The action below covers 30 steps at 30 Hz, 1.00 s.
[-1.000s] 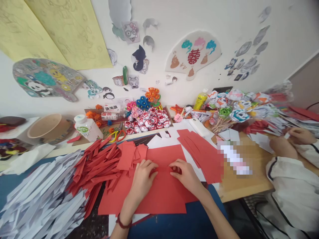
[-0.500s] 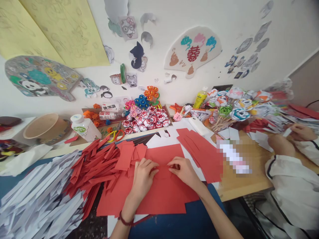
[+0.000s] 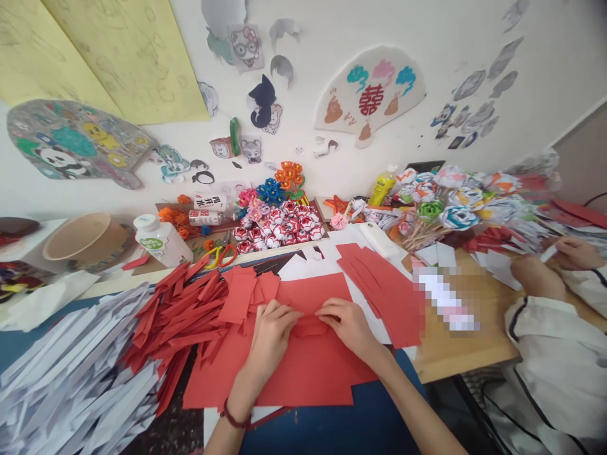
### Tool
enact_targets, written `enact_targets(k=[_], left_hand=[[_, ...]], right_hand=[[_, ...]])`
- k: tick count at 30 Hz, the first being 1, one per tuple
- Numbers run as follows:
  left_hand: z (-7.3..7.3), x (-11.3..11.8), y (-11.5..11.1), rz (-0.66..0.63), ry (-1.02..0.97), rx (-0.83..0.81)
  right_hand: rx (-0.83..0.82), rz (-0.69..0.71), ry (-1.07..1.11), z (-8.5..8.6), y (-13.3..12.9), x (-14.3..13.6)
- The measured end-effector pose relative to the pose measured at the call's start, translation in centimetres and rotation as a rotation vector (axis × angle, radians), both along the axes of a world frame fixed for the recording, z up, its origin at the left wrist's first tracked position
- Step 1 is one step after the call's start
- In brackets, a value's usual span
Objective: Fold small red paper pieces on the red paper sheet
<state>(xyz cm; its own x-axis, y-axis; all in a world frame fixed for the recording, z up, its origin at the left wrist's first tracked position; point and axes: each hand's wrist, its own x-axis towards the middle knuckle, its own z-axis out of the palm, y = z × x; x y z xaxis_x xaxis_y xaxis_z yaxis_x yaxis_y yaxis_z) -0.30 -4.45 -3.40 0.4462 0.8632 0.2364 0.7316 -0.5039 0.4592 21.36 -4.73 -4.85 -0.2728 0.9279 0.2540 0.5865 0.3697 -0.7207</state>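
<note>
A small piece of red paper [image 3: 310, 326], with a fold along it, is held over larger red sheets [image 3: 303, 379]. My left hand [image 3: 274, 325] pinches its left end, thumb and fingers together. At its right end my right hand [image 3: 345, 321] has its fingertips closed on the same piece. Cut red pieces [image 3: 237, 297] lie just beyond my left hand. Folded red strips [image 3: 190, 309] are heaped to the left, beside a big pile of folded white strips [image 3: 80, 373]. More red sheets [image 3: 384, 291] lie right of my right hand.
Behind the papers are red-and-white paper flowers [image 3: 284, 224], scissors [image 3: 220, 254], a white bottle [image 3: 162, 241] and a bowl [image 3: 80, 240]. Paper flowers on sticks [image 3: 441, 202] stand back right. At the right edge a person's hand [image 3: 576, 253] holds white paper.
The small red piece between my hands now shows a raised fold. My right hand has shifted slightly left, and its fingertips are nearer my left hand's.
</note>
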Motion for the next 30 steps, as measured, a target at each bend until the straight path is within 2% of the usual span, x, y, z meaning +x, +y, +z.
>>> enact_targets(k=[4, 8, 11, 14, 20, 26, 30], left_hand=[[0.1, -0.2, -0.4, -0.079, 0.145, 0.07], [0.4, -0.4, -1.1, -0.193, 0.32, 0.138], [0.2, -0.4, -1.3, -0.23, 0.414, 0.218], [-0.3, -0.5, -1.4, -0.24, 0.448, 0.261], [-1.2, -0.5, -1.4, -0.268, 0.486, 0.312], [-1.0, -0.3, -1.6, -0.307, 0.531, 0.36], [-0.9, -0.1, -1.8, -0.32, 0.53, 0.346]], right_hand=[[0.153, 0.06, -0.175, -0.2, -0.4, 0.3], [0.339, 0.127, -0.453, 0.0, -0.7, 0.4], [0.48, 0.162, -0.644, 0.2, -0.8, 0.2], [0.562, 0.191, -0.723, 0.3, -0.8, 0.0], [0.55, 0.208, -0.754, 0.2, -0.6, -0.3], [0.555, 0.231, -0.833, 0.1, -0.6, -0.6], [0.534, 0.183, -0.87, 0.4, -0.6, -0.9]])
